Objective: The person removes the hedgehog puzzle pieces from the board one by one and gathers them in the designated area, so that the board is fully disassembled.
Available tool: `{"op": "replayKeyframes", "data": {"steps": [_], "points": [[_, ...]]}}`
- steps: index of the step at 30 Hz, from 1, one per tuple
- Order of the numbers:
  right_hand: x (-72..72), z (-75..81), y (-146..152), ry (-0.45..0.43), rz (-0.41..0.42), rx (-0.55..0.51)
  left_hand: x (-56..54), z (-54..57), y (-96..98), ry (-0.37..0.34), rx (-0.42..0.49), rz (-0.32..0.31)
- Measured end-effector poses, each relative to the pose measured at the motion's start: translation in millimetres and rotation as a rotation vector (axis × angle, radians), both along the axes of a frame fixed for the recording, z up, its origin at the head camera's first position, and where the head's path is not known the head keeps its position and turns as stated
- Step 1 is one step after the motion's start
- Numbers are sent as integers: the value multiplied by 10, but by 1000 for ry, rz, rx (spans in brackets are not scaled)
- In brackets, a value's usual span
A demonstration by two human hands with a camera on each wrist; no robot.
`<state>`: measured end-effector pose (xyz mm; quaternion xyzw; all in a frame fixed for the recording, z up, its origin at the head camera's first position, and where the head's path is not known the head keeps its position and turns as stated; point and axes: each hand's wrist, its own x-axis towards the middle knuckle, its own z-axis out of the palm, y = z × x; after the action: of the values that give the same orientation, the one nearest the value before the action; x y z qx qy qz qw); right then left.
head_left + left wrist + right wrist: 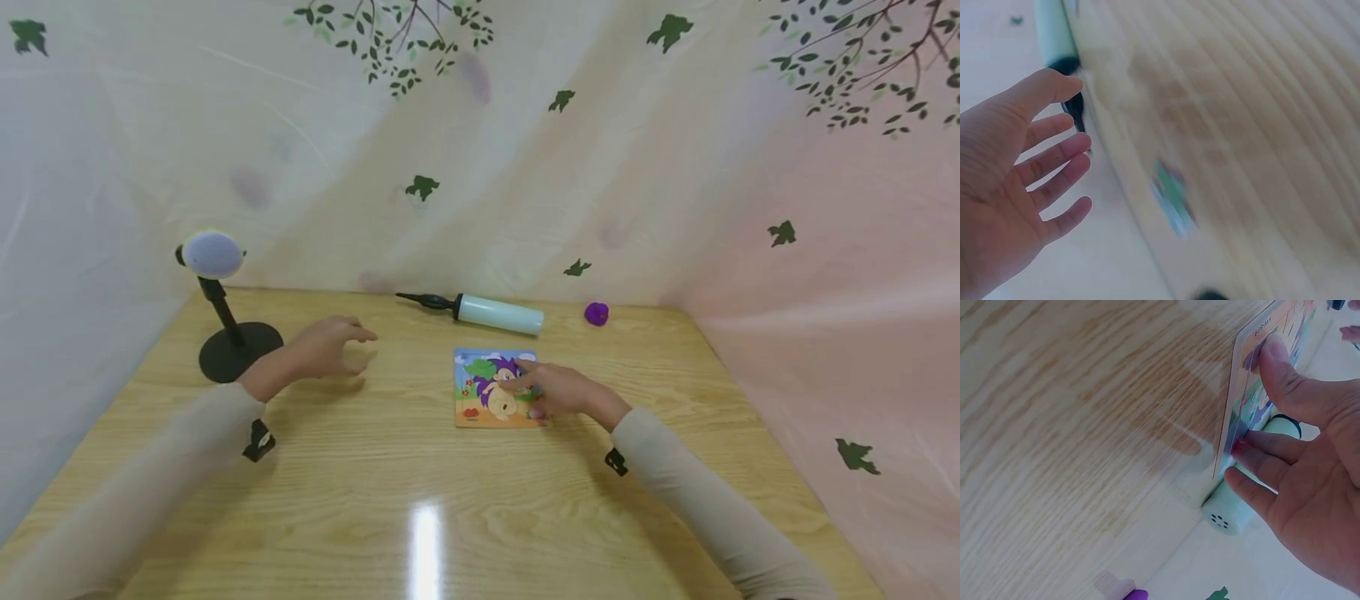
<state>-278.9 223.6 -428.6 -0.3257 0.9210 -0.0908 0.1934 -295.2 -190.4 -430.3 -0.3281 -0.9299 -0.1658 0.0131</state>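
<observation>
My right hand (562,388) rests on a square cartoon picture puzzle (480,408) that lies flat on the table. In the right wrist view its thumb (1275,353) touches the printed face and other fingertips sit at the puzzle's edge. My left hand (322,348) hovers over the table between a lamp and the puzzle, fingers spread, holding nothing. Beyond it in the left wrist view lies a small blurred green and pale-blue piece (1174,199); its kind is unclear, and it does not show in the head view.
Behind the puzzle lies a hand pump (498,314) with a black nozzle. A small purple object (597,313) sits at the table's back right. At the left stands a lamp (232,346) with a round black base. A leaf-patterned curtain (495,150) hangs behind the table.
</observation>
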Motion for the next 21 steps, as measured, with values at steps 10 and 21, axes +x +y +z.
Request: {"op": "replayKeyframes", "data": {"steps": [10, 21], "points": [[-35, -16, 20, 5, 16, -18, -124, 26, 868, -138, 54, -61], [-44, -25, 25, -51, 6, -50, -297, -159, 1471, -231, 104, -70]]}}
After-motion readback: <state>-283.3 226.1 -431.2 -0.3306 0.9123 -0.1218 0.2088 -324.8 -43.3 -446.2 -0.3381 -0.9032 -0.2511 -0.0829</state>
